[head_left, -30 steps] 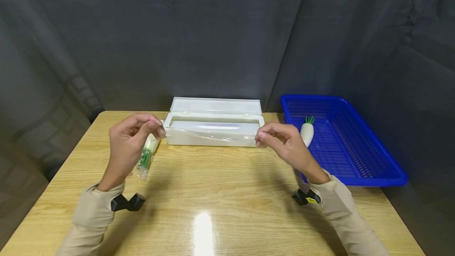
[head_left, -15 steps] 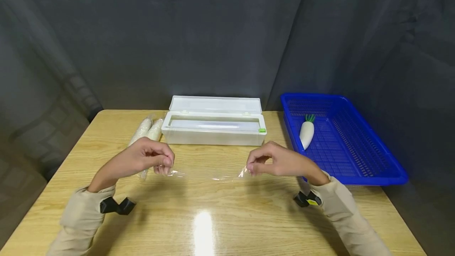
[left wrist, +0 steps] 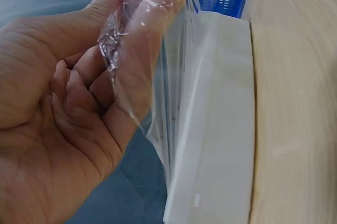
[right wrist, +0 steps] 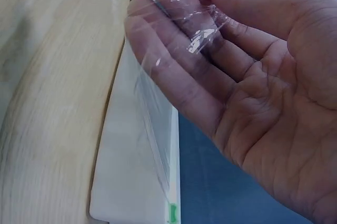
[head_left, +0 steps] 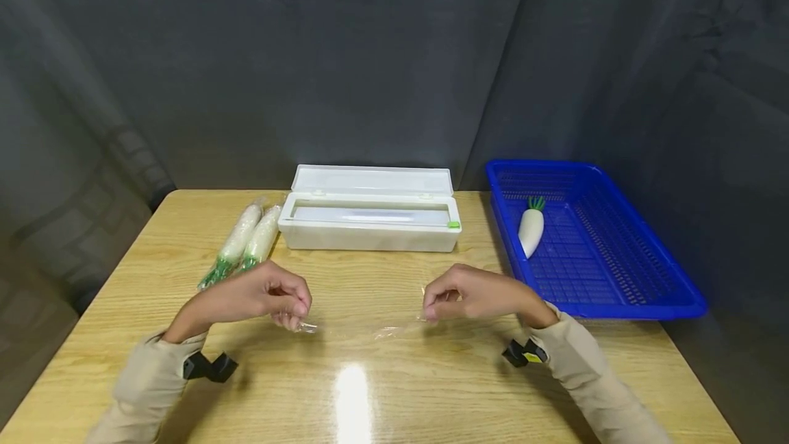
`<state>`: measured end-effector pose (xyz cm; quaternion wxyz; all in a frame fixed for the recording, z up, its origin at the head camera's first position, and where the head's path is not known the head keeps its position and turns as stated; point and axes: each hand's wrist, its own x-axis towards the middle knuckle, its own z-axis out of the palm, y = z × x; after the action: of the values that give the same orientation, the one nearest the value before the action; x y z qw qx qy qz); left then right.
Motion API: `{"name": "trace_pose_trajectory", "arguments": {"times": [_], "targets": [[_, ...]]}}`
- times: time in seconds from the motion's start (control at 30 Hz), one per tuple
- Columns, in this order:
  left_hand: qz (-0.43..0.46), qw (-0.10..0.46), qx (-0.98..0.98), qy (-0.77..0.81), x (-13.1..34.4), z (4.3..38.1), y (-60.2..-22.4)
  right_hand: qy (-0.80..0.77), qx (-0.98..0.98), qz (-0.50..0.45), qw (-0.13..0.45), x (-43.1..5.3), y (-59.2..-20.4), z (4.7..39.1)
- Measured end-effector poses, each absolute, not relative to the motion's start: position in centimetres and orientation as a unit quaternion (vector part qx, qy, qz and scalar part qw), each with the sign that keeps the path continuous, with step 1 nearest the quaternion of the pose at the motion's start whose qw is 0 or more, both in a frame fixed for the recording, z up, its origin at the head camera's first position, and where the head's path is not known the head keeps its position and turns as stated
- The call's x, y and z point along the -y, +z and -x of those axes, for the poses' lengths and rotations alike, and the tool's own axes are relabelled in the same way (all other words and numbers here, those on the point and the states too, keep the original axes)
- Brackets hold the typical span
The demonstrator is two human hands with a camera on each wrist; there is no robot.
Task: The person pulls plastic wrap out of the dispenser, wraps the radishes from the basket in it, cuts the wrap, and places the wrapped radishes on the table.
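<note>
A sheet of clear cling film (head_left: 387, 331) stretches between both hands over the table in the head view. My left hand (head_left: 259, 297) pinches one corner between thumb and fingertips; my right hand (head_left: 477, 294) pinches the other. Behind them stands a white cling film box (head_left: 370, 237) with its lid raised, a film roll (head_left: 376, 216) inside and a green slider (head_left: 453, 225) at its right end. In the left wrist view, crumpled film (left wrist: 124, 50) lies over the fingers. Film (right wrist: 202, 37) also covers the fingers in the right wrist view.
Two film-wrapped white radishes (head_left: 261, 235) with green tops lie left of the box. At right, a blue basket (head_left: 641, 231) holds one unwrapped radish (head_left: 531, 231). Dark curtains (head_left: 370, 60) hang behind the wooden table (head_left: 345, 389).
Both hands have come down from the front of the box toward me, drawing the film along. The wrapped radishes, partly covered by my left hand before, now show more fully.
</note>
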<state>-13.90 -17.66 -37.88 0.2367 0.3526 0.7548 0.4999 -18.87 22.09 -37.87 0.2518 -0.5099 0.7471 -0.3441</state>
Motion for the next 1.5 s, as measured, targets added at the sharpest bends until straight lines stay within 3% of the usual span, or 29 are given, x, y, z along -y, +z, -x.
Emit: {"name": "trace_pose_trajectory", "arguments": {"times": [0.43, 1.5], "targets": [[-0.310, 0.261, -0.784, 0.469, 17.1, 14.0, -40.2, -0.334, -0.758, 0.484, 0.282, -21.6, -39.4, 18.9], [-0.284, 0.257, -0.836, 0.393, 16.7, 14.2, -42.7, -0.295, -0.801, 0.450, 0.262, -20.5, -41.7, 18.7]]}}
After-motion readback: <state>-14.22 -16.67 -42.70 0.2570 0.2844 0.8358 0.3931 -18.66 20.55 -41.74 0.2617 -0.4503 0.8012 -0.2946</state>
